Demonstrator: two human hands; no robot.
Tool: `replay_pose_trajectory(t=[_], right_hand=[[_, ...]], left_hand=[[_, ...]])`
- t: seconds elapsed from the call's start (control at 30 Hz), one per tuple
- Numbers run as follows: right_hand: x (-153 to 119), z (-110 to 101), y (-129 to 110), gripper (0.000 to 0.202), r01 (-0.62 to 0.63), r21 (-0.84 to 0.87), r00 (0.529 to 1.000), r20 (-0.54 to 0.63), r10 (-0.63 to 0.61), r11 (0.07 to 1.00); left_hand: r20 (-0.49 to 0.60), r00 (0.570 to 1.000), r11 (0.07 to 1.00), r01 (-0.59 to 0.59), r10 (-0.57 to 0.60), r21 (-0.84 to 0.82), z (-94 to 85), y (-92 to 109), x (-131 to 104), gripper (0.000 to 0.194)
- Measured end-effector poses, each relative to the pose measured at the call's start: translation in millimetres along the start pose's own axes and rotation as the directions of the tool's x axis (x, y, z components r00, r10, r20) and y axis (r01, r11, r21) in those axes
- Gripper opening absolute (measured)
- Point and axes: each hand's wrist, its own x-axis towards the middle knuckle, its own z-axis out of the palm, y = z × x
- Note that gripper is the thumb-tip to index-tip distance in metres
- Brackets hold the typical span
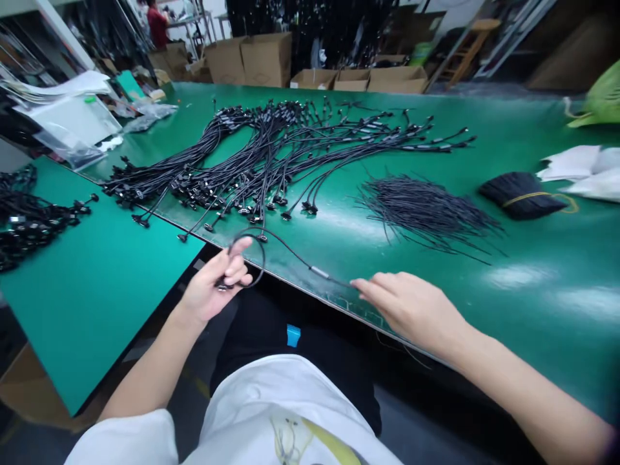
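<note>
A single black cable (290,248) runs between my hands in front of the table edge. My left hand (217,281) is closed on one end of it, where a metal-tipped connector shows under the fingers and the cable curves in a loop. My right hand (411,307) pinches the cable farther along, just past a pale grey label sleeve (319,272); the far end is hidden by the fingers. Beyond my hands lies a big spread of black cables (271,148) with connectors at both ends. Right of it is a loose heap of thin black ties (426,210).
A banded bundle of black ties (520,195) and white packets (576,165) lie on the green table (542,252) at right. More cables (29,219) pile on the lower green board (97,290) at left. Cardboard boxes (266,58) and a stool (469,48) stand behind; a person (157,24) is far off.
</note>
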Motion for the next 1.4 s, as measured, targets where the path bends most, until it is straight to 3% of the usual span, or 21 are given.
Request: replay_pose_trajectory(t=[0.07, 0.17, 0.27, 0.33, 0.4, 0.5, 0.6, 0.73, 0.8, 0.87, 0.97, 1.03, 1.1, 1.2, 1.3, 1.33, 1.4], right_hand=[[6.3, -8.0, -22.8, 0.026, 0.117, 0.022, 0.993, -0.012, -0.116, 0.993], [16.6, -15.8, -50.6, 0.03, 0.193, 0.192, 0.979, 0.024, -0.201, 0.962], [25.8, -13.9, -64.0, 0.032, 0.199, 0.343, 0.97, 0.065, -0.235, 0.918], [31.1, -9.3, -63.3, 0.03, 0.147, 0.36, 0.985, 0.027, -0.168, 0.921], [35.7, -4.0, -56.5, 0.028, 0.057, 0.38, 0.998, -0.015, -0.056, 0.923], [41.3, 6.2, -44.2, 0.023, -0.12, 0.528, 0.986, -0.039, 0.165, 0.841], [45.6, 22.5, -41.5, 0.031, -0.244, 0.769, 0.92, -0.009, 0.392, 0.591], [48.6, 45.5, -54.2, 0.031, -0.346, 0.937, 0.809, 0.273, 0.521, 0.047], [49.9, 51.5, -61.1, 0.033, -0.316, 0.918, 0.76, 0.396, 0.516, -0.239], [52.1, 53.5, -66.5, 0.034, -0.226, 0.851, 0.74, 0.466, 0.485, -0.474], [56.9, 52.3, -76.1, 0.035, -0.103, 0.729, 0.678, 0.549, 0.488, -0.677], [60.0, 51.3, -85.7, 0.039, -0.094, 0.706, 0.641, 0.583, 0.499, -0.702], [61.6, 50.4, -95.9, 0.04, -0.131, 0.76, 0.64, 0.555, 0.531, -0.637], [61.5, 47.4, -105.6, 0.036, -0.098, 0.886, 0.675, 0.393, 0.624, -0.453], [60.1, 39.5, -105.8, 0.04, -0.01, 0.941, 0.709, 0.245, 0.661, -0.339], [59.8, 35.9, -104.7, 0.044, -0.003, 0.952, 0.718, 0.215, 0.662, -0.306], [59.5, 28.7, -102.2, 0.051, 0.003, 0.974, 0.743, 0.151, 0.653, -0.228]], left_hand=[[0.01, 0.999, 0.996, 0.032, -0.033, 0.084, 0.2, -12.6, 9.7, 0.037], [0.008, 1.0, 0.968, -0.028, 0.027, 0.25, 4.3, -35.6, 18.8, 0.036], [0.142, 0.99, 0.858, -0.094, 0.025, 0.505, 15.2, -56.1, 17.1, 0.031], [0.275, 0.958, 0.744, -0.127, -0.079, 0.656, 22.8, -64.3, 11.6, 0.036], [0.331, 0.924, 0.657, -0.129, -0.193, 0.743, 27.6, -67.4, 5.9, 0.032], [0.302, 0.92, 0.668, -0.062, -0.249, 0.742, 29.3, -67.0, 1.9, 0.025], [0.307, 0.928, 0.803, -0.013, -0.212, 0.596, 29.8, -70.6, 4.0, 0.029], [0.255, 0.933, 0.875, 0.109, -0.254, 0.471, 31.3, -89.2, 6.1, 0.049], [0.211, 0.945, 0.899, 0.147, -0.251, 0.413, 30.3, -99.0, 3.3, 0.054], [0.188, 0.953, 0.914, 0.153, -0.237, 0.376, 28.0, -105.0, -0.8, 0.049], [0.168, 0.959, 0.849, 0.113, -0.229, 0.517, 23.4, -108.9, -3.6, 0.037], [0.154, 0.957, 0.754, 0.089, -0.246, 0.651, 20.3, -112.0, -1.4, 0.033], [0.176, 0.935, 0.703, 0.099, -0.308, 0.704, 17.1, -117.3, 2.3, 0.035], [0.207, 0.875, 0.731, 0.212, -0.438, 0.648, 13.1, -125.7, 5.3, 0.043], [0.195, 0.871, 0.754, 0.255, -0.451, 0.606, 13.0, -128.5, 2.6, 0.046], [0.225, 0.867, 0.765, 0.238, -0.446, 0.599, 14.3, -128.3, 0.6, 0.046], [0.343, 0.801, 0.79, 0.242, -0.49, 0.564, 17.7, -127.9, -4.3, 0.047]])
